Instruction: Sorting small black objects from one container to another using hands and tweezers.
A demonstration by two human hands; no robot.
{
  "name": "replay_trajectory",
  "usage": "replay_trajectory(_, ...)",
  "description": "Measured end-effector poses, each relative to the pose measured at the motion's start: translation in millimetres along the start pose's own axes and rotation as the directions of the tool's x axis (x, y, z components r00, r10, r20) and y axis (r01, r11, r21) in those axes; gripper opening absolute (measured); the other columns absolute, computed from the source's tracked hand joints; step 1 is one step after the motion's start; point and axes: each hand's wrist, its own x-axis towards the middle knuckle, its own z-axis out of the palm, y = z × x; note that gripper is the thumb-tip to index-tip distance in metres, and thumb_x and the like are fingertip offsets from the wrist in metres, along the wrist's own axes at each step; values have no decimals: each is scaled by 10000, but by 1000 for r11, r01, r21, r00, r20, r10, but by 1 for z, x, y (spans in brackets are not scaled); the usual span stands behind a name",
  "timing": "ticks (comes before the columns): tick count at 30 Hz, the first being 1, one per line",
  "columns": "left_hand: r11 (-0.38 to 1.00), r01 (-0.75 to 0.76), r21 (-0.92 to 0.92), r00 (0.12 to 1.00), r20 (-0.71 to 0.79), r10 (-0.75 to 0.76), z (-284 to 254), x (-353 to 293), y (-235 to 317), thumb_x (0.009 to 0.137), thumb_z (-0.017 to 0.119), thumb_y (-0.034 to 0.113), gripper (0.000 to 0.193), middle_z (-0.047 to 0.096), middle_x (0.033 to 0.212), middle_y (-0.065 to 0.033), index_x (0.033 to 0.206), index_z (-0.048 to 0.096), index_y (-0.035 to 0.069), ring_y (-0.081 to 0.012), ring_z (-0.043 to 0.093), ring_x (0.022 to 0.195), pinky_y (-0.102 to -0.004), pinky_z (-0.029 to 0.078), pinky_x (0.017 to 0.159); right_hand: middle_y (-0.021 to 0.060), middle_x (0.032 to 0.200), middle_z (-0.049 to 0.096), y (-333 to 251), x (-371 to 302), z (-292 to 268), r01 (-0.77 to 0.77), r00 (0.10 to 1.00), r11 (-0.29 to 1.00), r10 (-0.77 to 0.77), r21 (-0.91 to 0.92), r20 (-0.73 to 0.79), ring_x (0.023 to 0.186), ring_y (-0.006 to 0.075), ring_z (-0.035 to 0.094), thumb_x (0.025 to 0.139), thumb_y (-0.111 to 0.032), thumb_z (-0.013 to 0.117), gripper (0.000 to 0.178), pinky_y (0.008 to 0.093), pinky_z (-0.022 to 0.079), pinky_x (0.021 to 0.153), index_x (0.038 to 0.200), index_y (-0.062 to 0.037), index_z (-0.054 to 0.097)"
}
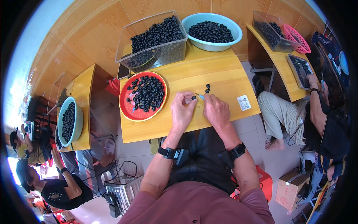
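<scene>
Pinched between the fingertips of my left hand point(182, 111) is a small round black bead point(194, 98). My right hand point(216, 111) grips a thin tool with a light blue handle point(201, 97), its tip pointing at the bead. Both hands are close together over the wooden table point(227, 80). To their left stands a red round tray point(122, 98) with a yellow rim, holding many black beads point(150, 89), several with a light spot or hole. A pair of loose black beads point(207, 88) lies just beyond my right hand, with small crumbs nearby.
At the table's far side stand a clear plastic bin point(179, 50) and a light blue basin point(236, 31), both heaped with black beads. A white label point(244, 103) lies right. People work at side tables; a teal basin point(79, 123) stands left, a metal tray point(305, 86) right.
</scene>
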Motion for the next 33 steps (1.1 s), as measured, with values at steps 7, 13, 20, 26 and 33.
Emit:
replay_trajectory(7,992,-50,119,998,-20,53,-5,0,5,864,799,-9,219,645,980,-82,1073,736,-22,-146,681,854,-269,558,758,99,756,640,-2,-1,2,-5,1000,1000,5,1,-29,692,285,703,834,-64,639,46,415,572,589,869,-71,611)
replay_trajectory(13,982,-112,150,989,-84,125,-16,-3,15,846,785,-13,166,653,912,-108,1004,745,19,-202,657,776,-310,546,715,99,765,640,0,-5,2,-33,999,999,33,-8,-35,694,288,704,868,-66,629,22,413,567,575,871,-71,607)
replay_trajectory(20,783,-278,556,868,-204,453,-95,15,20,808,729,-81,248,674,1011,-123,1030,725,29,-303,661,977,-394,537,877,110,771,627,1,-2,-6,-40,985,996,52,76,-163,673,303,677,903,-77,636,61,419,554,591,964,-70,645)
replay_trajectory(26,814,-345,468,921,1,390,-81,12,35,833,711,-41,252,671,1059,-159,1076,706,28,-352,648,1037,-437,525,921,137,849,675,19,-1,-14,-161,919,954,239,253,-313,745,358,681,948,-99,621,121,452,540,648,1049,-53,669)
replay_trajectory(33,852,-420,313,883,360,302,12,11,33,850,742,23,266,669,1037,-192,1111,693,14,-403,654,1025,-455,544,894,145,886,712,47,-11,-24,-278,882,940,331,197,-335,792,372,698,978,-128,617,120,453,545,671,1054,-56,676)
